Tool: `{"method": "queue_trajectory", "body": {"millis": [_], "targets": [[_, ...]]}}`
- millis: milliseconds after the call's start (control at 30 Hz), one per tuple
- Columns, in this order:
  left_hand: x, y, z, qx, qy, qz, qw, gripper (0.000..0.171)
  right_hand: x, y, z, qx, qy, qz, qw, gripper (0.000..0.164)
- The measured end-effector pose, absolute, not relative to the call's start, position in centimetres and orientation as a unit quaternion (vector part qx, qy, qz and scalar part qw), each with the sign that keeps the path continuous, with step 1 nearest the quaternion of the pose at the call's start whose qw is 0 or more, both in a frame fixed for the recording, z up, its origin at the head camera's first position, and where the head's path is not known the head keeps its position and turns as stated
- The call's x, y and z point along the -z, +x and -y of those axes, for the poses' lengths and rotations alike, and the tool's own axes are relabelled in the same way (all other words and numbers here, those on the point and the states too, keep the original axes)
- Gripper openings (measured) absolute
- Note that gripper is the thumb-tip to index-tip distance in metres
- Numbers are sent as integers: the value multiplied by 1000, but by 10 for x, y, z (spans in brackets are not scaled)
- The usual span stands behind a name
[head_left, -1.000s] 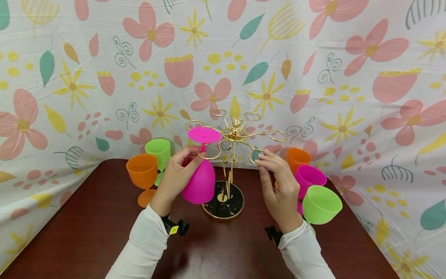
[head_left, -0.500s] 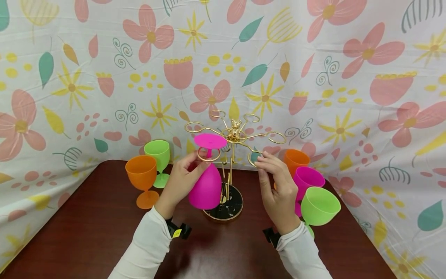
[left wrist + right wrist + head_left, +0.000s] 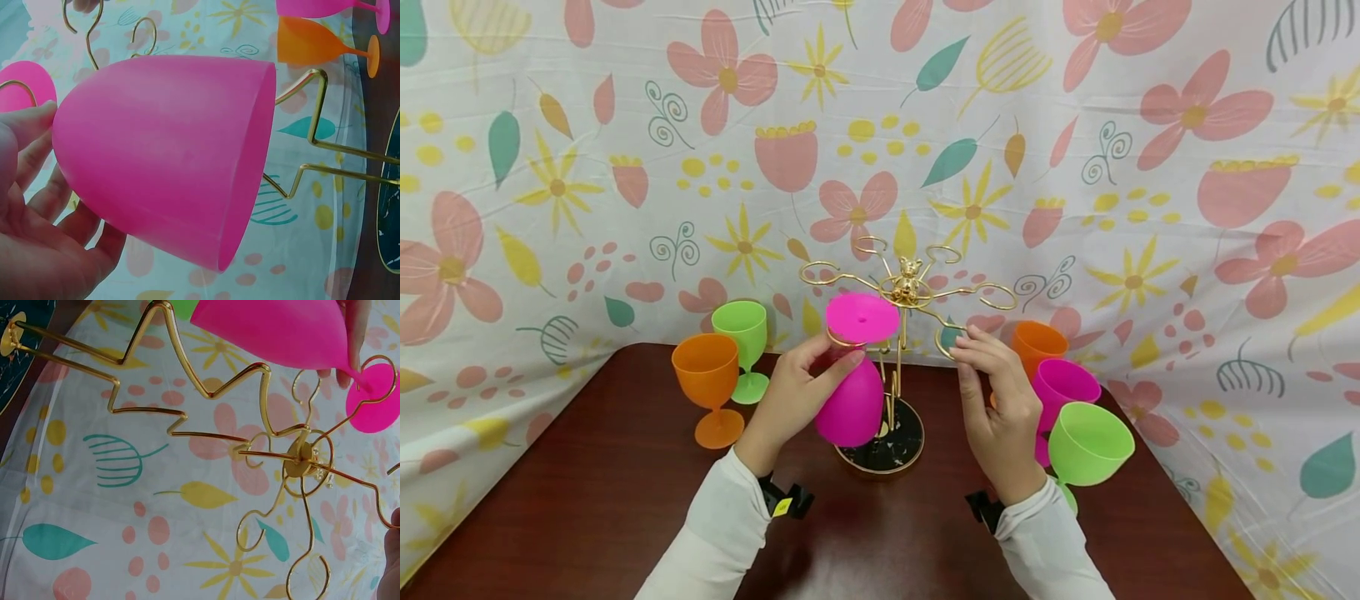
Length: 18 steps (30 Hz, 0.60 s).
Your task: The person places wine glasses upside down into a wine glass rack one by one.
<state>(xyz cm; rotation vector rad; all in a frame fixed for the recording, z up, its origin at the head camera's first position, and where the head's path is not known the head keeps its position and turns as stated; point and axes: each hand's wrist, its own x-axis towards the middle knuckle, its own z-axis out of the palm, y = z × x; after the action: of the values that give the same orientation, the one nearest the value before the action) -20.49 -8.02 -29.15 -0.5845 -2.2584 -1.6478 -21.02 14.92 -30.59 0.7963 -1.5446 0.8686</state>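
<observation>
Across the dark table, near edge cut off, I see the gold rack. An inverted magenta goblet is pinched in the left hand; the right hand touches the rack, whether gripping I cannot tell. The goblet's foot sits above one ring, mostly hiding what the right wrist view shows.

A white cloth printed with pink, yellow and teal florals hangs behind the reddish-brown bench
</observation>
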Motion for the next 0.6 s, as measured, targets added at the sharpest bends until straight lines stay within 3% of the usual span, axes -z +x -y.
{"method": "queue_trajectory", "body": {"millis": [600], "targets": [[321, -211, 100, 538, -212, 798, 171, 26, 306, -210, -148, -373, 339, 652, 566, 20]]}}
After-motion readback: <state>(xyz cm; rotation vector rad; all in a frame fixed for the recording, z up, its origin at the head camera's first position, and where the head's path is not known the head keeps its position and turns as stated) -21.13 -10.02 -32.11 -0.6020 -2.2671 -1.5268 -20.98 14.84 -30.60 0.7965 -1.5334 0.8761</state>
